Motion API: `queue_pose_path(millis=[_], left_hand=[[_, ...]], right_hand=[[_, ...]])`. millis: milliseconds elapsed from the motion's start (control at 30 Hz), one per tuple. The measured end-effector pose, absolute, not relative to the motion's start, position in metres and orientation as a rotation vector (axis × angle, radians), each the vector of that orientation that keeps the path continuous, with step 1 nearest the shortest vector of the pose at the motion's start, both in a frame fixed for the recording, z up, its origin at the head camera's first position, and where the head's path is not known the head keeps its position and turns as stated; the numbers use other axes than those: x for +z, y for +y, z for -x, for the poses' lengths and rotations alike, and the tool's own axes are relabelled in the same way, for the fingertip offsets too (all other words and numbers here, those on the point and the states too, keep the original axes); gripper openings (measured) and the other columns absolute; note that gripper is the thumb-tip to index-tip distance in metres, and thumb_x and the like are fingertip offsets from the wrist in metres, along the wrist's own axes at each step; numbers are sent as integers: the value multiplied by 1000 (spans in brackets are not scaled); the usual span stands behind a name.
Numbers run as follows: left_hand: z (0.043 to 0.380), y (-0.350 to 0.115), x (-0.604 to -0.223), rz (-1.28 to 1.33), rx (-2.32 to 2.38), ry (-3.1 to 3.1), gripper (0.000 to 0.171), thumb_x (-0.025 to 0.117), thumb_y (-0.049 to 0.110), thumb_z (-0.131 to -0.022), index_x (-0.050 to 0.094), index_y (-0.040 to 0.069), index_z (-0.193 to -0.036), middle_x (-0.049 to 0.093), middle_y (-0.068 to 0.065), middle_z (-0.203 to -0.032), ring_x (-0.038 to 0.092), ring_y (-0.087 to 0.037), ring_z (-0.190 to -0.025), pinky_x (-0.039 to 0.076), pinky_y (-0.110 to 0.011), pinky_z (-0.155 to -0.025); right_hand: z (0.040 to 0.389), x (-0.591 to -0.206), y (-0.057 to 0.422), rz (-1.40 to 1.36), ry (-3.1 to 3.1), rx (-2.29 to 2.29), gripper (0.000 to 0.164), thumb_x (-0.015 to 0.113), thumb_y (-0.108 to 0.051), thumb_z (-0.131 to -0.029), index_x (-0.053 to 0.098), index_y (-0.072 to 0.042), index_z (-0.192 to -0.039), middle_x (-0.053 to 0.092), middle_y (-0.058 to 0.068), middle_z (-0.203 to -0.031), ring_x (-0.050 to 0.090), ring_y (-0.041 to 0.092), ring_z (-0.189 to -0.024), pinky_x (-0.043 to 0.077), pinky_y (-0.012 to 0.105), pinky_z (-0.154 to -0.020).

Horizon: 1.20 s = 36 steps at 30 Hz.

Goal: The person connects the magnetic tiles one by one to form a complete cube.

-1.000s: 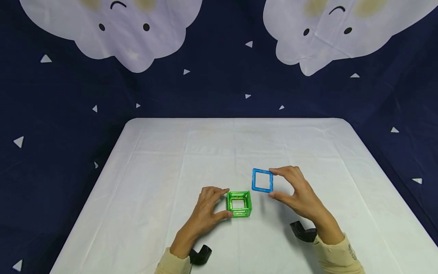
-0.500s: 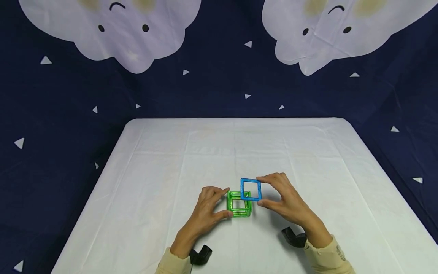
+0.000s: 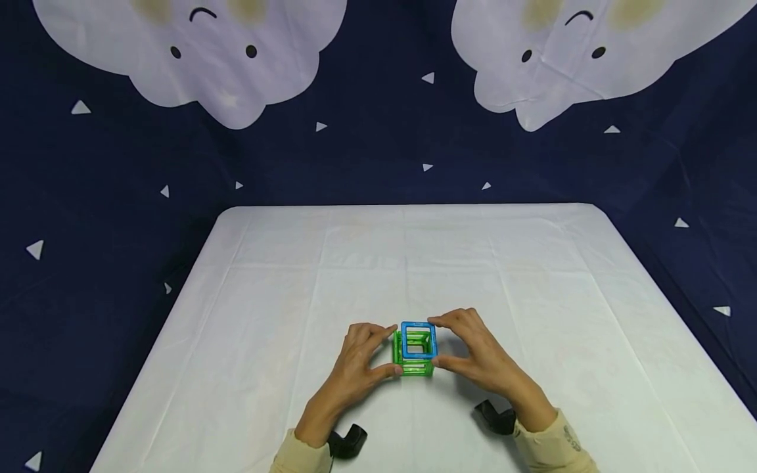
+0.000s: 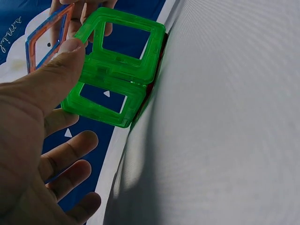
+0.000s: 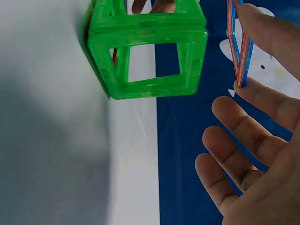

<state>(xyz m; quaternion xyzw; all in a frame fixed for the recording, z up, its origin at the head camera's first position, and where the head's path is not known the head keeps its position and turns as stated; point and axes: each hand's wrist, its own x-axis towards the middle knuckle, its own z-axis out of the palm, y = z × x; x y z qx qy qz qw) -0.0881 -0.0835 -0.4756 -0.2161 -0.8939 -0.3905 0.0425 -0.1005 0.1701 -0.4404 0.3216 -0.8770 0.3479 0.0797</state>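
Note:
A green open-framed cube of magnetic tiles [image 3: 417, 373] stands on the white table. My left hand [image 3: 355, 364] holds it by the left side, thumb at the near corner and index finger at the far one. In the right hand [image 3: 481, 358] a blue square magnetic tile [image 3: 420, 355] is pinched at its right edge between thumb and index finger. Seen from the head, the tile overlaps the top of the cube. The right wrist view shows a gap between the green cube [image 5: 147, 26] and the tile [image 5: 241, 70], whose other side looks orange. A reddish piece shows at the cube's base.
The white-covered table [image 3: 296, 263] spreads around both hands. Behind it hangs a dark blue cloth [image 3: 378, 157] with white clouds and small triangles. Black wrist mounts [image 3: 347, 441] sit by both sleeves.
My right hand has carried the blue tile left and nearer to me, from beside the green cube to over it. The left hand and the cube have stayed in place.

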Motion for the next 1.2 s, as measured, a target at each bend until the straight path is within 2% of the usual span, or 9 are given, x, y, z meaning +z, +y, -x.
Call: queue_pose_path(millis=[800, 1200], left_hand=[[89, -84, -476, 678, -1203, -2740, 71, 76, 41, -72, 53, 17, -135, 55, -3, -113, 40, -20, -116, 35, -42, -100], [89, -84, -477, 668, -1198, -2731, 69, 76, 40, -71, 55, 17, -133, 55, 0, -112, 40, -19, -116, 36, -41, -99]], right_hand=[[100, -448, 165, -960, -2655, 1060, 61, 79, -32, -72, 56, -18, -127, 55, -6, -116, 40, 6, -106, 43, 32, -90], [101, -452, 164, -955, -2640, 1039, 62, 83, -28, -68, 57, -17, -124, 56, -7, -113, 42, 6, -104, 44, 33, -88]])
